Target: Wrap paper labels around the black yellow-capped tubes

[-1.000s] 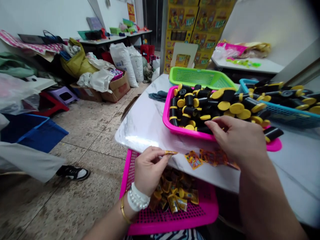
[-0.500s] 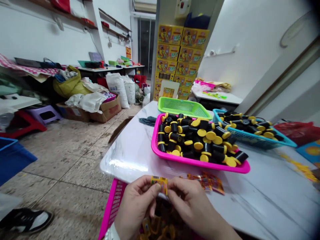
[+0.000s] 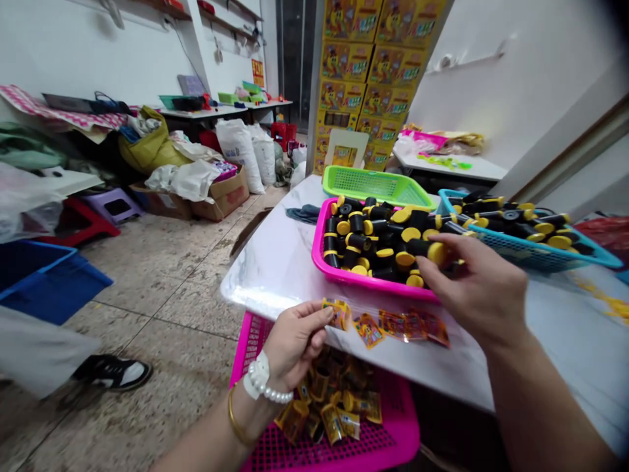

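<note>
My left hand pinches a small yellow-orange printed plastic sleeve at the table's front edge. Over the pink basket, my right hand has thumb and fingers closed on a black canister with a yellow cap. That basket is heaped with similar black canisters with yellow caps. More printed sleeves lie flat on the white table between the basket and the edge. Below the edge, a lower pink basket holds several canisters wrapped in the printed film.
Behind the heaped basket are a green basket and a blue basket of canisters. A dark cloth lies beside them. Yellow printed boxes are stacked beyond. On the left, a person's shoe stands near a blue bin.
My hands have moved apart. The right one has let go of the sleeve and reached up to a canister in the basket; the left keeps the sleeve. The view has tilted down.
</note>
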Tool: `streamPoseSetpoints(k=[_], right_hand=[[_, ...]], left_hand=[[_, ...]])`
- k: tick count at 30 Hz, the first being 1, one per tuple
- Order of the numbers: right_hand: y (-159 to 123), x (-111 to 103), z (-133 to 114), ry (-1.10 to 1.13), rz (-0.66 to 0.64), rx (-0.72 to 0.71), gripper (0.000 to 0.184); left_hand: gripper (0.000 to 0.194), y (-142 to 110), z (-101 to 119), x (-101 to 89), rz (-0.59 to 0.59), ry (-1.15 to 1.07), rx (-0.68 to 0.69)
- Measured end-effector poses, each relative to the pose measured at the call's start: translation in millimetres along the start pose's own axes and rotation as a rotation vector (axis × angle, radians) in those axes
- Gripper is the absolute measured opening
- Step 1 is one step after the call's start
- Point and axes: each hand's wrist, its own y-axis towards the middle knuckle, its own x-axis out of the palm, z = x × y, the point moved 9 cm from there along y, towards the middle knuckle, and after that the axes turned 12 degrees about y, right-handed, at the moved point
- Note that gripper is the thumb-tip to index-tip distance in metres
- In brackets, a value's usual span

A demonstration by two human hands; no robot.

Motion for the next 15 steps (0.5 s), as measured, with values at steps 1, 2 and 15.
streamPoseSetpoints(k=[1,2,15], right_hand=[[-15.9,1.1,1.0,0.230,0.006,0.114,0.034],[-33.6,11.0,0.5,0.469,-0.050,0.232,0.033],[-99.6,66.3,-4.9,0.889,-0.203,0.606,0.025]], left_hand=[[0.026,1.2,-2.4,-1.2,0.009,-0.027,-0.011],[0.024,2.1,-4.6,-1.0,0.007,-0.049,-0.021],[0.013,6.1,-16.1,23.7,-0.177,-0.191,-0.108]])
